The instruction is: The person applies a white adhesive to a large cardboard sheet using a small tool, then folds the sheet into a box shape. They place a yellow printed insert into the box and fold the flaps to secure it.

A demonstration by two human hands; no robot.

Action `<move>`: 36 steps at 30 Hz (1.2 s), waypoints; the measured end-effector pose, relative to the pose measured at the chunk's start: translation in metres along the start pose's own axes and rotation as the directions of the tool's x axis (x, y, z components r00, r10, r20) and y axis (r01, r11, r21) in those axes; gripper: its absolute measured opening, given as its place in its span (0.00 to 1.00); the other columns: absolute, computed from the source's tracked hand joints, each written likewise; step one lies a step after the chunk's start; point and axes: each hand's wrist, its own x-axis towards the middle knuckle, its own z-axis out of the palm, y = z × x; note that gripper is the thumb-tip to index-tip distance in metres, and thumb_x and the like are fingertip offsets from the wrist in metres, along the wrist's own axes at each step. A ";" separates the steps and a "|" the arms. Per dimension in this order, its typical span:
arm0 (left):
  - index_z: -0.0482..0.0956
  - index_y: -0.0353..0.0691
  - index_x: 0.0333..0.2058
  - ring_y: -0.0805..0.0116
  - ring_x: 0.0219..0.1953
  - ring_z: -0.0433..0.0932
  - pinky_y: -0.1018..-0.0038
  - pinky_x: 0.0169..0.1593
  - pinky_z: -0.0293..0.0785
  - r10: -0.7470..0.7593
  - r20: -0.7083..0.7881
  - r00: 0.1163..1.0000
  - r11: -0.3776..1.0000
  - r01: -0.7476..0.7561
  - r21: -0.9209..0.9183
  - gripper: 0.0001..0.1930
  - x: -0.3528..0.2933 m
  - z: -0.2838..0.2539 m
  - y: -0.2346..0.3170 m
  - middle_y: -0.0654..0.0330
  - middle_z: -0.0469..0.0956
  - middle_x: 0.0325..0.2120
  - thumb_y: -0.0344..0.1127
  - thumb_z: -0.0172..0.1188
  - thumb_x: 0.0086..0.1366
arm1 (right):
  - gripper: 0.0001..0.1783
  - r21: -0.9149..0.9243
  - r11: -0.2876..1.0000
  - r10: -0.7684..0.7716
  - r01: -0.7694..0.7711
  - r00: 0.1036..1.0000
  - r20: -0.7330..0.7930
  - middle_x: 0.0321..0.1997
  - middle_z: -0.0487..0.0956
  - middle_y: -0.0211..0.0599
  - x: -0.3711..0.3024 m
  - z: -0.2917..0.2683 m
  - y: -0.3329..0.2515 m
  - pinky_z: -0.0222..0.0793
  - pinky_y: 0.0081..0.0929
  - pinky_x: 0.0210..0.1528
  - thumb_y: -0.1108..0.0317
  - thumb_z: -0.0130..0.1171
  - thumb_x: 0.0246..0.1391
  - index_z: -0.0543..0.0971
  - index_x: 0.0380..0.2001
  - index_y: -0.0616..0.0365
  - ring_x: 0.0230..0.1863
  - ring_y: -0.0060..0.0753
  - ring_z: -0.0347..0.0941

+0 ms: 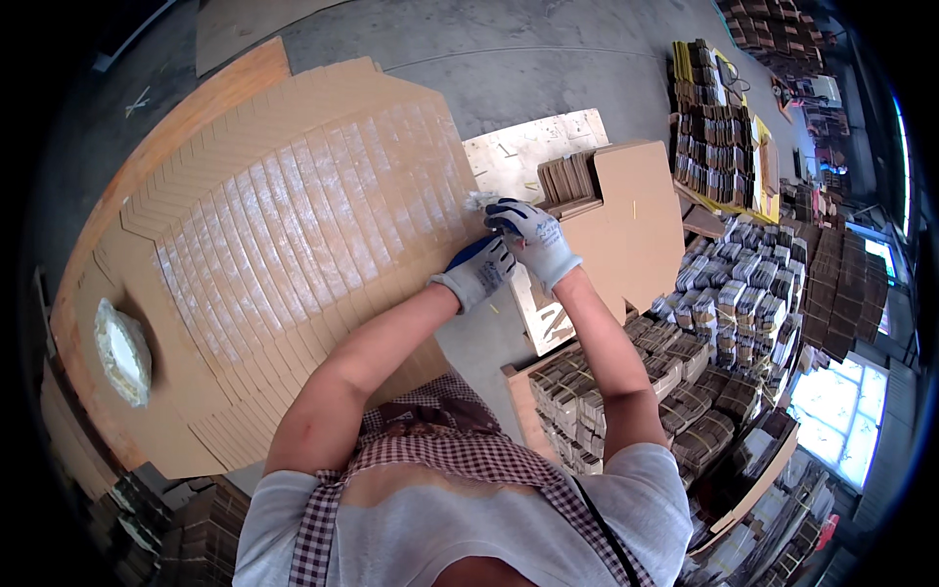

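My left hand [480,271] and my right hand [536,238] meet at the right edge of a fanned row of cardboard sheets [293,210]. Both wear pale knitted gloves with blue palms. Their fingers are curled close together, and what lies between them is hidden. A small whitish, crumpled-looking thing [479,201] sticks out beside the fingertips of my right hand; its kind is too unclear to name. Overlapping like shingles, the sheets carry a shiny, whitish smeared band across their middle.
A white bowl-like thing in clear plastic [123,352] rests on the cardboard at far left. Right of my hands, a large flat cardboard sheet [626,230] and a small cardboard stack [568,183] lie on a white board [533,144]. Tied cardboard bundles [699,440] stand at lower right.
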 end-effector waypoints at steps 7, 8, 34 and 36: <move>0.80 0.46 0.30 0.62 0.42 0.75 0.67 0.50 0.67 0.026 -0.464 0.885 0.997 0.011 0.077 0.09 -0.016 0.022 -0.006 0.63 0.79 0.34 0.35 0.49 0.62 | 0.18 0.070 0.984 -0.156 0.163 0.982 -0.103 0.48 0.79 0.39 0.010 0.011 -0.045 0.73 0.35 0.51 0.81 0.57 0.44 0.79 0.41 0.55 0.50 0.44 0.76; 0.80 0.46 0.31 0.62 0.42 0.75 0.67 0.51 0.67 0.014 -0.528 0.849 0.997 0.026 0.067 0.09 -0.013 0.020 -0.005 0.63 0.79 0.34 0.35 0.49 0.61 | 0.18 0.044 0.988 -0.142 0.146 0.987 -0.075 0.47 0.79 0.39 0.006 0.018 -0.042 0.74 0.34 0.50 0.81 0.55 0.45 0.80 0.40 0.54 0.49 0.44 0.76; 0.76 0.49 0.33 0.64 0.39 0.74 0.66 0.50 0.69 0.192 -0.221 0.956 0.926 -0.102 0.363 0.06 -0.004 -0.017 0.004 0.63 0.75 0.31 0.37 0.51 0.59 | 0.17 0.723 0.613 0.684 -0.319 0.673 -0.283 0.38 0.82 0.38 0.059 0.034 0.042 0.72 0.30 0.48 0.63 0.66 0.50 0.80 0.40 0.61 0.41 0.34 0.78; 0.77 0.49 0.35 0.64 0.40 0.74 0.65 0.52 0.68 0.194 -0.260 0.946 0.927 -0.091 0.364 0.07 -0.008 -0.008 -0.001 0.63 0.75 0.32 0.37 0.51 0.60 | 0.17 0.581 0.639 0.736 -0.504 0.620 -0.272 0.37 0.82 0.39 0.066 0.032 0.037 0.73 0.31 0.47 0.63 0.67 0.49 0.80 0.40 0.62 0.40 0.35 0.78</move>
